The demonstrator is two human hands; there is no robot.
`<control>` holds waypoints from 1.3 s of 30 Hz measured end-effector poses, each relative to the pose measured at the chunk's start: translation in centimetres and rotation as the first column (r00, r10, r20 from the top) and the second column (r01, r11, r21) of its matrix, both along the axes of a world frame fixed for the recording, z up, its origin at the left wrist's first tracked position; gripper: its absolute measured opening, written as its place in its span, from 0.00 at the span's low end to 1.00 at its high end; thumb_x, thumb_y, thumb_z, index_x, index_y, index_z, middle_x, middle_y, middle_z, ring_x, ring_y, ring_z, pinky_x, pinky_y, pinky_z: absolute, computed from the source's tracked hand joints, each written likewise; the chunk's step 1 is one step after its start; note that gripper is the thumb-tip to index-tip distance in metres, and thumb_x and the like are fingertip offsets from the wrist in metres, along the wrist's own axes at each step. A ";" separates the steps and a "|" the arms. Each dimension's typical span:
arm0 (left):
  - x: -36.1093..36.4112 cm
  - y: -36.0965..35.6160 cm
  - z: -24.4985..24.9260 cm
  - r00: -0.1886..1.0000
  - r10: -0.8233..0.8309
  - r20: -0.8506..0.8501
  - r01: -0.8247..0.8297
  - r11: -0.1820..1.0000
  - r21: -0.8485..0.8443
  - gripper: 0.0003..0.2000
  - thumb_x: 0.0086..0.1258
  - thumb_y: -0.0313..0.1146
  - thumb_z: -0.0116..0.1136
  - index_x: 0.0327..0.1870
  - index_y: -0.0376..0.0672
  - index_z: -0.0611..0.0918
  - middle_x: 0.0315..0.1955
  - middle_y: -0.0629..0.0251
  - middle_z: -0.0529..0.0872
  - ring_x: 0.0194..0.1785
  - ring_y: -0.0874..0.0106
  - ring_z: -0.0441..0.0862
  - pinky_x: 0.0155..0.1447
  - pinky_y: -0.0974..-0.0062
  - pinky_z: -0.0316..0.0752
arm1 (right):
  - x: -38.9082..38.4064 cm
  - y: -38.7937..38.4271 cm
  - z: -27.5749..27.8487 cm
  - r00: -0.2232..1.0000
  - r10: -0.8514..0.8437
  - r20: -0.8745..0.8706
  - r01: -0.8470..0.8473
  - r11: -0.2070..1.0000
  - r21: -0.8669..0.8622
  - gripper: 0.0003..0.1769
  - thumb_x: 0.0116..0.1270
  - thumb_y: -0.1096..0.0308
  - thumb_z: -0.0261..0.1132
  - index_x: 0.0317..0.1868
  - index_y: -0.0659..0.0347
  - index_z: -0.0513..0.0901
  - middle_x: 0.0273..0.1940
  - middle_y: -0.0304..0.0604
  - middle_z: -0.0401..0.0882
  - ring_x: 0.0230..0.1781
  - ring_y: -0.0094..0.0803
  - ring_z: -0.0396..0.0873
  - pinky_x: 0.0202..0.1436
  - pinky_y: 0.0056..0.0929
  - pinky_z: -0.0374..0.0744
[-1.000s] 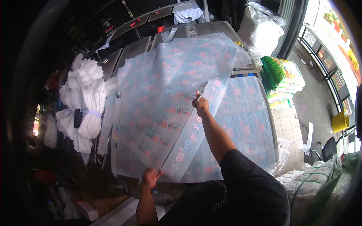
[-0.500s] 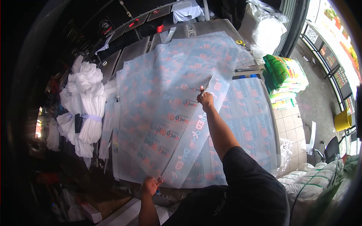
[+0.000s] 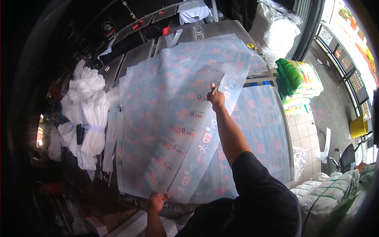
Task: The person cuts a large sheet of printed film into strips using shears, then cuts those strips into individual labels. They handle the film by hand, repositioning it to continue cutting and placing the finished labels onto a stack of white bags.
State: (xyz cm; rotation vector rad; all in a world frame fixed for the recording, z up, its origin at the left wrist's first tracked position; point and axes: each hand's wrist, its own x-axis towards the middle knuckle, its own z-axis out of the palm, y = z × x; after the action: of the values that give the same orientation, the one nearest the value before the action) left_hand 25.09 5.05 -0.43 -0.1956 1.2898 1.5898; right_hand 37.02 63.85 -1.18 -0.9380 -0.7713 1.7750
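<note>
Large translucent printed plastic sheets (image 3: 158, 94) with red and blue lettering lie spread in a stack over a table. My right hand (image 3: 216, 99), arm stretched forward, is closed around scissors (image 3: 221, 82) whose blades point away from me at the sheet. A long straight cut runs from near the scissors down to the near edge, setting apart a strip (image 3: 206, 136) on the right. My left hand (image 3: 158, 201) is closed on the near edge of the sheet, at the lower end of the cut.
Bundled white fabric or plastic (image 3: 92, 114) stands left of the sheets. Green printed sacks (image 3: 300, 79) are stacked on the right, with a yellow bucket (image 3: 358, 126) beyond. A yellow tape measure (image 3: 251, 46) lies at the far right. White wrapped bales (image 3: 327, 189) sit near right.
My right hand and the scissors have moved slightly farther up the sheet, and the cut has lengthened. My left hand stays at the near edge. The view has shifted a little.
</note>
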 end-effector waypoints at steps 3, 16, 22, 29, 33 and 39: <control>0.1 0.3 0.4 1.000 0.022 0.013 -0.022 0.999 -0.035 0.18 0.57 0.31 0.57 0.51 0.43 0.75 0.47 0.60 0.78 0.46 0.59 0.76 0.53 0.52 0.75 | 0.2 0.6 1.4 1.000 -0.001 0.023 0.001 1.000 -0.013 0.29 0.66 0.42 0.58 0.29 0.66 0.73 0.17 0.41 0.72 0.16 0.29 0.72 0.21 0.28 0.69; -0.1 -0.3 0.3 1.000 0.021 -0.014 -0.022 0.997 -0.069 0.19 0.56 0.31 0.57 0.51 0.44 0.75 0.45 0.61 0.79 0.47 0.61 0.77 0.52 0.52 0.76 | 1.7 6.8 1.3 0.971 -0.024 0.237 0.017 0.999 0.028 0.30 0.64 0.42 0.60 0.24 0.65 0.74 0.19 0.42 0.74 0.19 0.27 0.72 0.25 0.24 0.70; -0.4 -0.1 0.4 0.998 0.044 0.040 -0.039 0.992 -0.117 0.18 0.56 0.29 0.56 0.50 0.45 0.76 0.44 0.62 0.80 0.47 0.63 0.77 0.52 0.54 0.76 | 2.4 9.8 0.7 0.985 -0.008 0.172 0.004 1.000 0.021 0.28 0.64 0.43 0.61 0.25 0.63 0.73 0.18 0.39 0.71 0.16 0.25 0.67 0.22 0.23 0.66; -0.6 0.1 0.3 1.000 0.021 0.014 -0.019 0.990 -0.138 0.20 0.54 0.29 0.56 0.51 0.41 0.75 0.44 0.60 0.81 0.46 0.63 0.78 0.53 0.54 0.76 | 2.4 12.6 0.6 0.991 -0.017 0.136 0.015 1.000 0.017 0.29 0.63 0.42 0.62 0.26 0.64 0.73 0.18 0.39 0.71 0.17 0.26 0.68 0.23 0.23 0.67; -0.6 0.4 0.5 0.998 0.049 0.027 -0.044 0.985 -0.166 0.20 0.54 0.30 0.56 0.52 0.40 0.75 0.44 0.59 0.80 0.46 0.62 0.78 0.53 0.54 0.76 | 2.3 13.4 1.2 0.974 -0.040 0.223 0.036 0.999 0.020 0.30 0.62 0.41 0.62 0.25 0.66 0.75 0.20 0.41 0.73 0.18 0.27 0.69 0.24 0.24 0.68; -1.0 0.2 0.5 1.000 -0.013 0.024 0.016 0.989 -0.145 0.18 0.58 0.29 0.54 0.51 0.45 0.75 0.44 0.62 0.81 0.47 0.63 0.78 0.54 0.53 0.75 | 2.1 16.7 -0.9 0.978 -0.036 0.204 0.028 0.999 0.041 0.28 0.64 0.43 0.62 0.26 0.65 0.74 0.20 0.42 0.73 0.19 0.28 0.70 0.24 0.25 0.68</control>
State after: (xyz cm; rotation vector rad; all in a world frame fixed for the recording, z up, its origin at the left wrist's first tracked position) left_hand 24.12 5.26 0.10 -0.2938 1.3863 1.4783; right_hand 39.09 80.60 -2.08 -1.1132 -0.9119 1.6470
